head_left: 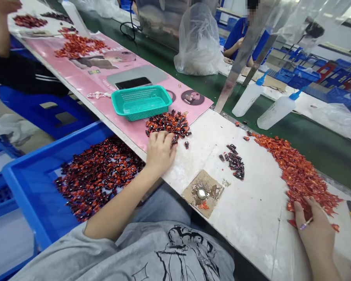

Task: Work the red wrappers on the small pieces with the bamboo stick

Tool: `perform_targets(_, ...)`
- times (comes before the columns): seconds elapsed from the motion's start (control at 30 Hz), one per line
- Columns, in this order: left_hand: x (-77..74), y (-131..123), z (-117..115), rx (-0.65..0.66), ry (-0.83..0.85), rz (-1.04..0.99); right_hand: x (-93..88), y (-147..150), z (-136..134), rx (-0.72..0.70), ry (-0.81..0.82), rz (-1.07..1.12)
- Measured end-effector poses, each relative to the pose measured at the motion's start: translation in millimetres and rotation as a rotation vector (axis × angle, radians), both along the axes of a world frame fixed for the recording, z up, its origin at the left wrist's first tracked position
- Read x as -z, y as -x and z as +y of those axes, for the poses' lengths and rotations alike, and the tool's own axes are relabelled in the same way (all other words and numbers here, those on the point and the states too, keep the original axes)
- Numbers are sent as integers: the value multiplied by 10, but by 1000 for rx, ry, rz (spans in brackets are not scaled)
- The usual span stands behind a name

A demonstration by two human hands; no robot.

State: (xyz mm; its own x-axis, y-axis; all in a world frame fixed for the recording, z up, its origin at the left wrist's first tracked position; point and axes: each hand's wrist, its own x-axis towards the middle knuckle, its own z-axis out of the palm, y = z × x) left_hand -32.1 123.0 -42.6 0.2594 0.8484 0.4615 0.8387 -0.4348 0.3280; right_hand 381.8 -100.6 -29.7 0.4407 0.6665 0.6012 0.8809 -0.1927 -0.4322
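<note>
Head view: left hand [159, 153] open on dark pieces [168, 124], right hand [313, 228] pinching a lilac-tipped stick [305, 223]

Seated at a white board [245, 230], a person in a gray T-shirt [163, 249] reaches across with both arms. The left arm stretches forward from lower center, its hand palm down with fingers spread, touching the edge of the pile; whether it holds any pieces cannot be told. The right hand lies curled at lower right, fingers closed on the stick and resting at the foot of a red scrap heap [298, 175]. A small dark cluster [234, 162] sits between the hands, apparently set apart from both heaps. A blue crate [55, 146], filled with more dark pieces, stands just left of the board, within easy reach of the left arm. Beyond the pile, a teal basket [141, 102] and a phone [133, 82] rest on a pink mat [90, 78]. Two squeeze bottles [247, 99] stand at upper right, while a co-worker in blue [245, 39] sits farther along the line
</note>
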Motion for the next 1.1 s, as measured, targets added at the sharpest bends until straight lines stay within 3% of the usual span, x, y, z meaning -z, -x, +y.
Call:
perform_targets(0.1,-107,-375,45,384,119,97,175,137,45,41,111,-4)
perform_targets(0.17,-161,-679,78,566,161,164,264,241,108,18,137,7)
perform_targets(0.3,-215,-1139,130,744,213,269,314,444,219,-63,177,25)
perform_targets(0.4,-243,-1243,142,773,247,311,216,567,230,-82,179,38)
perform_targets(0.53,-280,-1133,100,749,290,286,27,841,175,-44,30,100)
perform_targets(0.63,-282,-920,6,715,338,205,-34,1242,181,-24,-97,171)
perform_targets(0.7,-260,-730,-86,686,371,146,-33,1577,237,-106,-131,279)
perform_targets(0.77,-220,-522,-188,667,412,53,-19,1903,332,-285,-139,500)
perform_targets(0.87,-138,-239,-316,646,471,-174,4,2254,492,-424,-65,689)
perform_targets(0.93,-84,-112,-364,623,445,-264,22,2363,573,-425,-28,729)
perform_targets(1.1,-36,18,-407,661,245,-198,39,2387,648,-389,9,781)
